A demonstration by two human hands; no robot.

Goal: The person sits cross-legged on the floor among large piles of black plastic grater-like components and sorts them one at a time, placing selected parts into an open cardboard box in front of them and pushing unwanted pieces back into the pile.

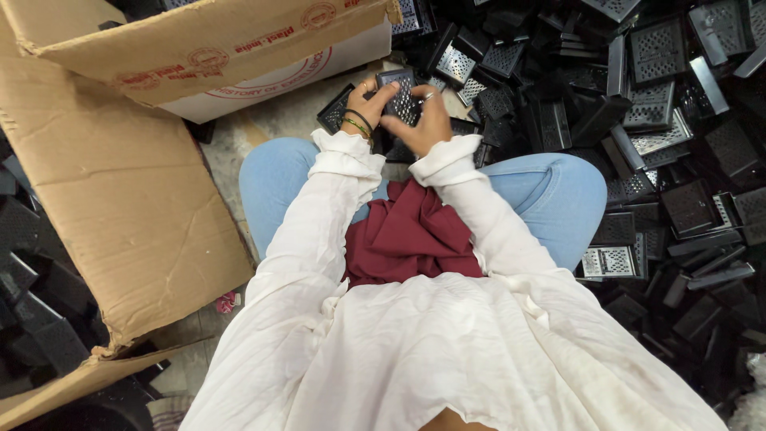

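I sit cross-legged on the floor in blue jeans and a white top. Both hands hold one small black-framed grater piece with a perforated metal face [401,97] in front of my knees. My left hand [365,104], with bangles at the wrist, grips its left edge. My right hand [427,121], with a ring on one finger, grips its right and lower edge. Another black grater piece [335,109] lies just left of my left hand.
A large heap of black grater pieces [638,120] fills the floor to the right and ahead. A big open cardboard box [120,191] lies at the left, its flap [199,40] overhead. More black parts [32,311] sit at the far left. A maroon cloth [411,235] rests in my lap.
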